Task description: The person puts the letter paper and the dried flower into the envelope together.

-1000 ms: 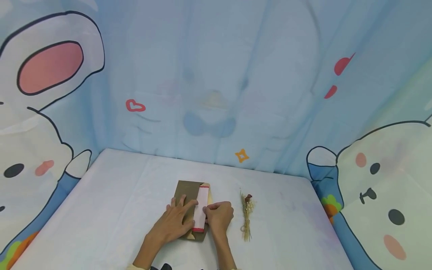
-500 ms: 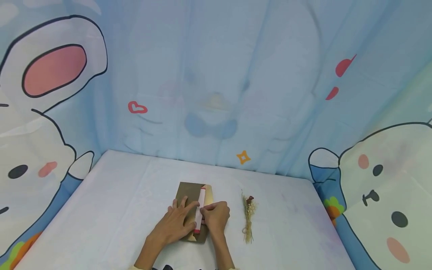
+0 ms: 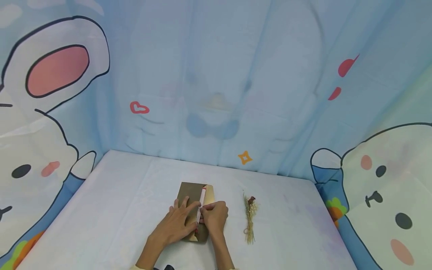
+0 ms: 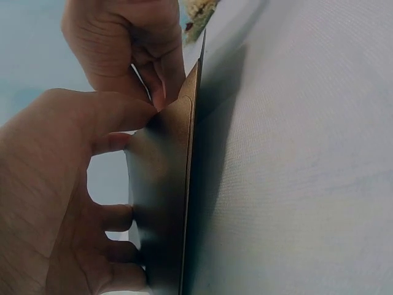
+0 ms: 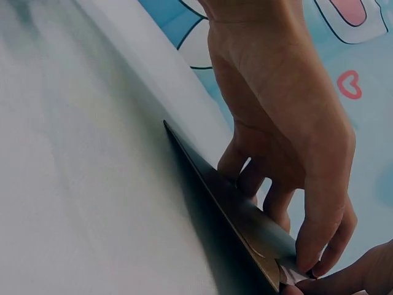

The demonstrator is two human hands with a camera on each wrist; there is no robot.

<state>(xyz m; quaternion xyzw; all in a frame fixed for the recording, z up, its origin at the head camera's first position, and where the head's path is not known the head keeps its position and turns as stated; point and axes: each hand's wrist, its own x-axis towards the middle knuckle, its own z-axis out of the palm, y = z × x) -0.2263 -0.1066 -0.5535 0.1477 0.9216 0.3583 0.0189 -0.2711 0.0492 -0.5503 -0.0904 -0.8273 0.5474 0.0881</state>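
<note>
Pale blue curtain (image 3: 216,75) with cartoon animals hangs on the far side and wraps around to the left and right, behind a table (image 3: 118,195) covered in white cloth. Toward the near side of the table lies a brown envelope (image 3: 191,190), with a paler gold flap (image 3: 209,195) at its far right, within reach of both hands. Left hand (image 3: 176,222) spreads its fingers over the envelope's left part and grasps nothing; it presses from above, probably so that the envelope does not slide. Its index finger and thumb reach the left side of a narrow white strip (image 3: 203,195) with a red end, perhaps to steady it. Right hand (image 3: 216,216) comes in from the right and pinches the strip's right edge between thumb and fingertips, a hold that seems suited to something thin. Further right, well apart from the envelope, a tied bunch of dried flowers (image 3: 249,215) lies untouched, seemingly set there to leave the hands room.
</note>
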